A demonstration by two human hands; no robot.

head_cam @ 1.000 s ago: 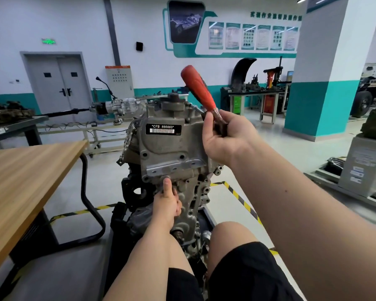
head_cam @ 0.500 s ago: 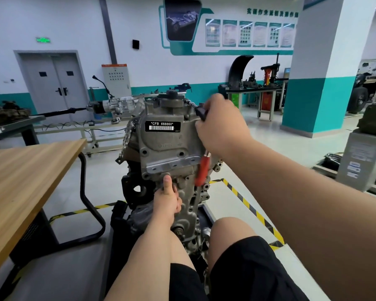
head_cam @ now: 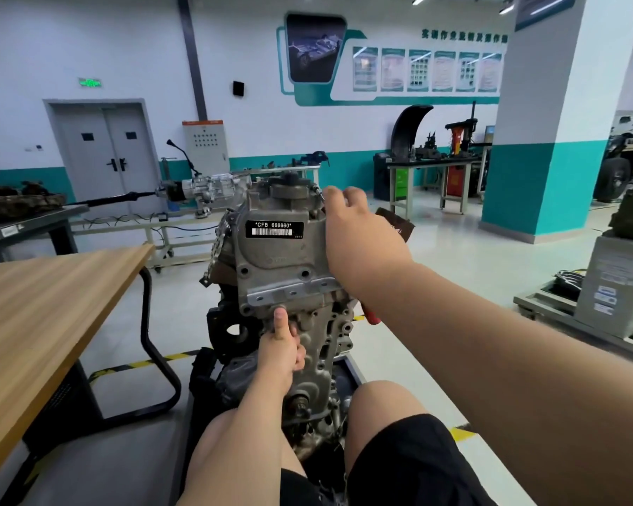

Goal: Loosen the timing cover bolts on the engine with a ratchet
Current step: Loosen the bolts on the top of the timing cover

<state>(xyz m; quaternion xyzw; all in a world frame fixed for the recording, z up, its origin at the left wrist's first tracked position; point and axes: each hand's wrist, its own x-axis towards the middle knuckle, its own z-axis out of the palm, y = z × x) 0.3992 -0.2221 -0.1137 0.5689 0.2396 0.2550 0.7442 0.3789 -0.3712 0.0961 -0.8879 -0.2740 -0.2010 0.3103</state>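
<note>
your right hand (head_cam: 355, 228) is clenched round the ratchet (head_cam: 371, 317) at the upper right corner of the timing cover (head_cam: 278, 257); the red handle tip shows below your forearm, right of the cover. your left hand (head_cam: 280, 354) sits at the cover's lower edge, thumb upright against it, fingers curled; whether they grasp anything cannot be told. wooden counter (head_cam: 52, 304) left of the cover.

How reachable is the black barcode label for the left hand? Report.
Probably yes: the left hand grips the grey metal timing cover below the uncovered black barcode label; the right hand with the red-handled ratchet sits beside it.
</note>
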